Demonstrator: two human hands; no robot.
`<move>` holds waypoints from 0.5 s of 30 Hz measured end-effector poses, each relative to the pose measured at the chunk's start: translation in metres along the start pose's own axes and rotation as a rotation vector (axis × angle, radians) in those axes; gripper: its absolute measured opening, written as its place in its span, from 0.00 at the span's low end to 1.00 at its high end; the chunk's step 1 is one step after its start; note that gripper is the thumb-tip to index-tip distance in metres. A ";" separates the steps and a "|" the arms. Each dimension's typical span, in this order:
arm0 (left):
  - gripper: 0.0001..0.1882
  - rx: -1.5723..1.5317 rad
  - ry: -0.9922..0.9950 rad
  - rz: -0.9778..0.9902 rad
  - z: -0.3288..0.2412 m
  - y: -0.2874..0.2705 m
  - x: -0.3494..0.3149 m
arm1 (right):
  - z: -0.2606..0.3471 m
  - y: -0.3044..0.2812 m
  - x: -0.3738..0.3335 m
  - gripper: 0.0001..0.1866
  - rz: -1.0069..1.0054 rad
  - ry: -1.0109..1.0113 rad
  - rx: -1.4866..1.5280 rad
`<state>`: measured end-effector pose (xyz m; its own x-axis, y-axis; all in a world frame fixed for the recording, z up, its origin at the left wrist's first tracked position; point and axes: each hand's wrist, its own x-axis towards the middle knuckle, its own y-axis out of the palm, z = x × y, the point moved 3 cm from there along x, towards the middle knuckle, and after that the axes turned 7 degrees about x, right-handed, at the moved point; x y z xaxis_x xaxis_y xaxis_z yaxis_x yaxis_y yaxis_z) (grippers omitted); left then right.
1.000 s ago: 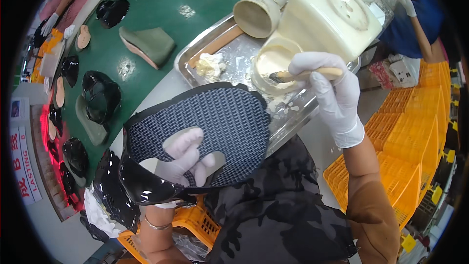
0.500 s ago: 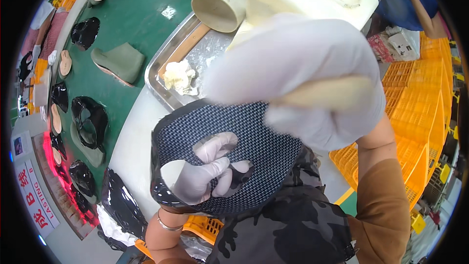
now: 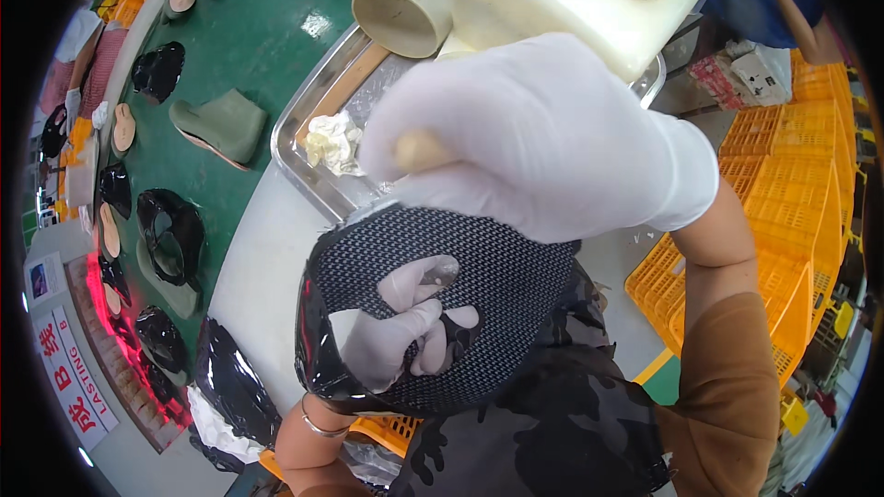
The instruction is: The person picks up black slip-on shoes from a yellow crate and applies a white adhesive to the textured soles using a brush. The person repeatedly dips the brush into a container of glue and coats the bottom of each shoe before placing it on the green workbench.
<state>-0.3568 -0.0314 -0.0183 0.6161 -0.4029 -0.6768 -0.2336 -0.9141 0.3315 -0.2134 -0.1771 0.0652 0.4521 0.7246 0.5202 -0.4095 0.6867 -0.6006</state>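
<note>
My left hand (image 3: 391,345), in a white glove, grips a glossy black shoe upper (image 3: 322,350) with a dark mesh lining (image 3: 497,267) turned up; its fingers show through the cut-out opening. Above the upper's far edge, my gloved right hand (image 3: 543,129) is closed around a tool with a pale wooden handle (image 3: 421,151). Only the rounded handle end shows; the tool's working end is hidden. Beyond my hands lies a metal tray (image 3: 287,143) with a crumpled white wad (image 3: 333,143), a wooden strip (image 3: 345,87) and a beige cup (image 3: 405,14) tipped on its side.
A large off-white plastic container (image 3: 571,0) stands at the tray's far end. On the green conveyor (image 3: 295,28) at left sit black uppers (image 3: 170,235), a green shoe last (image 3: 226,124) and insoles. Orange crates (image 3: 764,212) are stacked at right. Another person's arm (image 3: 783,0) shows at upper right.
My right hand has rotated and moved left over the upper's far edge, turning the handle end toward the left. The upper in my left hand has shifted slightly right.
</note>
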 end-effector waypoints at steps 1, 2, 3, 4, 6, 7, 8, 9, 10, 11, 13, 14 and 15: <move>0.22 -0.035 -0.009 -0.026 0.000 -0.001 -0.001 | 0.002 -0.006 0.002 0.09 0.018 0.021 -0.005; 0.22 -0.063 -0.022 -0.045 -0.002 0.000 -0.002 | 0.004 -0.007 0.002 0.09 -0.035 0.027 0.035; 0.20 -0.130 -0.030 -0.072 -0.005 0.003 -0.002 | 0.006 -0.009 0.003 0.09 -0.087 0.031 0.074; 0.20 -0.117 -0.017 -0.057 -0.004 0.004 -0.001 | 0.007 0.000 0.005 0.09 -0.202 0.013 0.163; 0.20 -0.085 0.010 -0.031 -0.001 0.004 0.001 | 0.005 0.011 0.005 0.09 -0.282 -0.016 0.211; 0.20 -0.074 0.011 -0.066 -0.002 0.005 0.000 | 0.003 0.015 0.005 0.09 -0.242 -0.024 0.171; 0.21 -0.070 0.015 -0.105 -0.002 0.006 -0.002 | 0.005 0.012 0.006 0.09 -0.137 0.024 0.159; 0.21 -0.066 0.019 -0.142 -0.002 0.005 -0.004 | 0.008 0.010 0.006 0.09 -0.034 0.071 0.143; 0.22 -0.067 0.052 -0.135 -0.003 0.004 -0.006 | 0.006 0.005 0.002 0.08 -0.040 0.063 0.109; 0.22 -0.071 0.087 -0.129 -0.002 0.002 -0.008 | 0.003 0.003 -0.003 0.08 -0.043 0.055 0.075; 0.24 -0.072 0.165 -0.141 0.001 -0.004 -0.012 | -0.002 -0.002 -0.014 0.08 -0.026 0.078 0.008; 0.24 -0.090 0.173 -0.147 0.001 -0.005 -0.013 | -0.005 -0.005 -0.022 0.08 -0.045 0.089 0.041; 0.24 -0.109 0.180 -0.152 0.001 -0.006 -0.014 | -0.007 -0.008 -0.029 0.08 -0.064 0.100 0.074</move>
<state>-0.3651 -0.0198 -0.0115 0.7642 -0.2378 -0.5996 -0.0518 -0.9492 0.3103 -0.2173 -0.2038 0.0506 0.5549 0.6719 0.4906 -0.4327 0.7368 -0.5195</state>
